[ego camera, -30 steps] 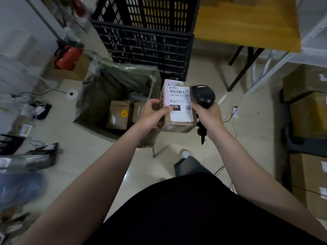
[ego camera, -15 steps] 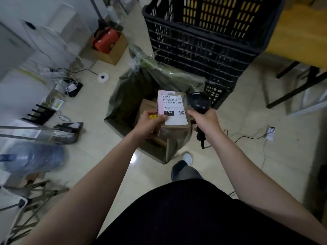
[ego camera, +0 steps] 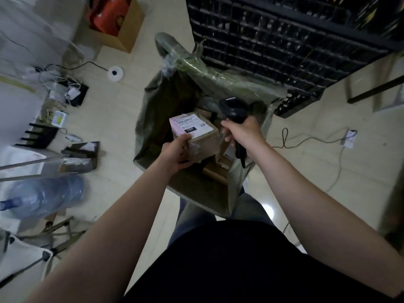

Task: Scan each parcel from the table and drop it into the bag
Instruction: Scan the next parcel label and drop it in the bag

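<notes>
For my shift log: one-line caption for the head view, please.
Left hand holds a labelled parcel over the open green bag while the right hand grips the scanner.

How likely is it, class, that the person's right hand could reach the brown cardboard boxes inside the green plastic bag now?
Probably not readily: the right hand grips the black handheld scanner, and the labelled brown parcel held by the left hand hangs over the green plastic bag, covering most boxes.
</notes>
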